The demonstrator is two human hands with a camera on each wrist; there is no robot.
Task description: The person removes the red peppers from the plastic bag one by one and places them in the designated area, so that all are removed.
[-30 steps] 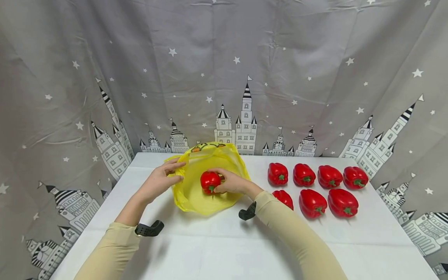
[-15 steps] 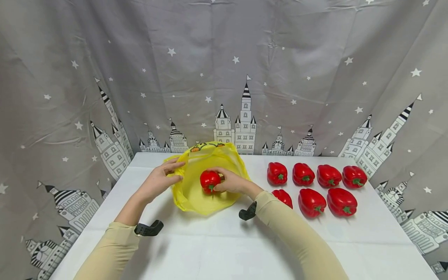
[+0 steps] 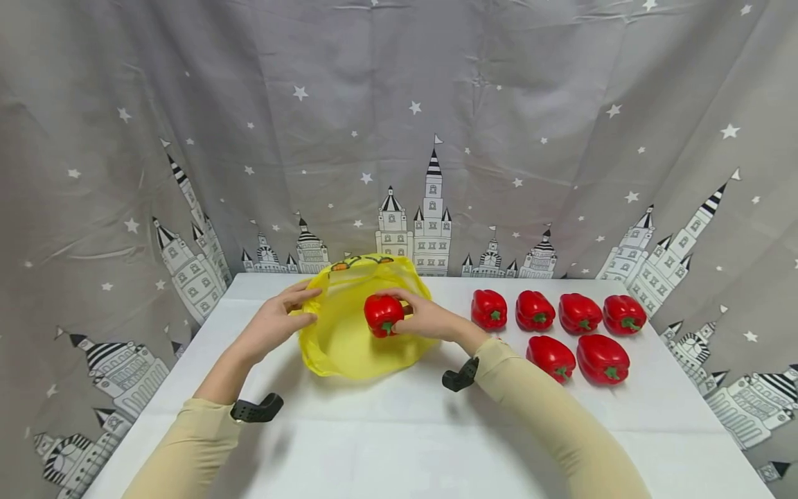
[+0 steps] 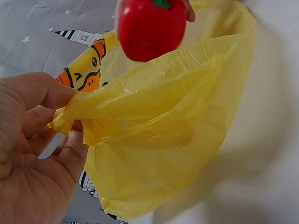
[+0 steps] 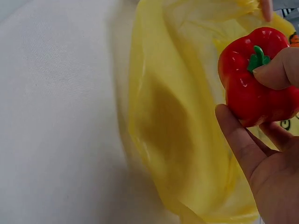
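Note:
My right hand (image 3: 430, 320) grips a red bell pepper (image 3: 383, 315) with a green stem, fingers and thumb on opposite sides. In the head view it overlaps the open mouth of a yellow plastic bag (image 3: 330, 346). The right wrist view shows the thumb on the pepper (image 5: 243, 86) beside its stem. With my left hand (image 3: 271, 322) I pinch the bag's left rim; the left wrist view has thumb and fingers on the gathered film of the bag (image 4: 154, 158). A duck face is printed on the far side.
Several more red peppers (image 3: 551, 357) lie in two rows at the right of the white table (image 3: 374, 443). My right sleeve (image 3: 530, 395) hides most of one in the near row. Behind the table hangs a grey curtain (image 3: 349, 104) with printed castles and stars.
Within the last half second, my right hand has raised the pepper and carried it slightly right, from deeper in the bag to its mouth. My left hand keeps its hold on the rim.

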